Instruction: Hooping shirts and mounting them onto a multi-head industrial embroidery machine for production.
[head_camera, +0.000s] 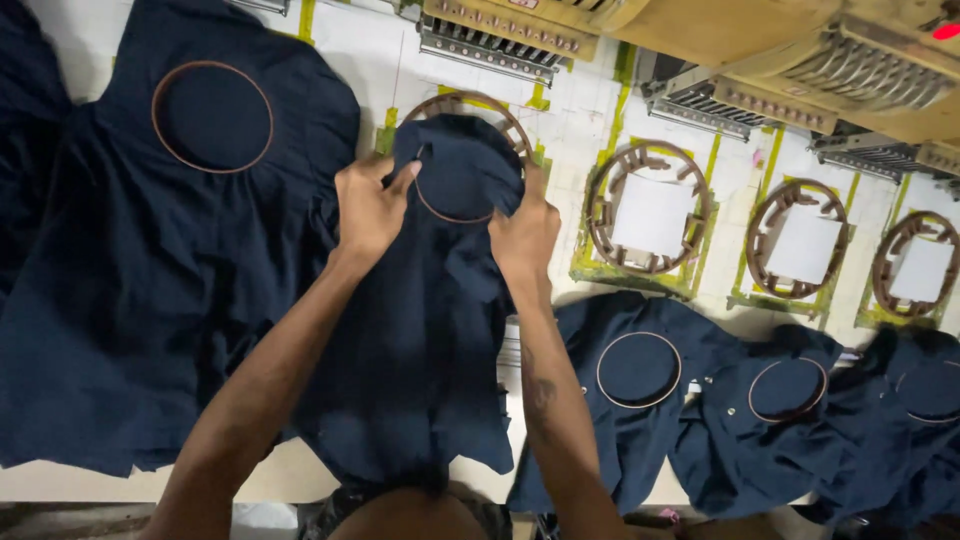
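Both hands press a navy garment (425, 330) over a round hoop frame (462, 105) at the far middle of the table (350, 60). The left hand (368, 208) pinches the cloth at the inner ring (452, 190), forefinger stretched along its edge. The right hand (524, 232) grips the cloth on the ring's right side, fingers curled. A hooped garment (212, 117) lies to the left; empty frames (650, 205) stand right, and more hooped garments (638, 370) lie near right.

Machine heads (700, 60) block the far side; bare table (570, 120) between hoops is free
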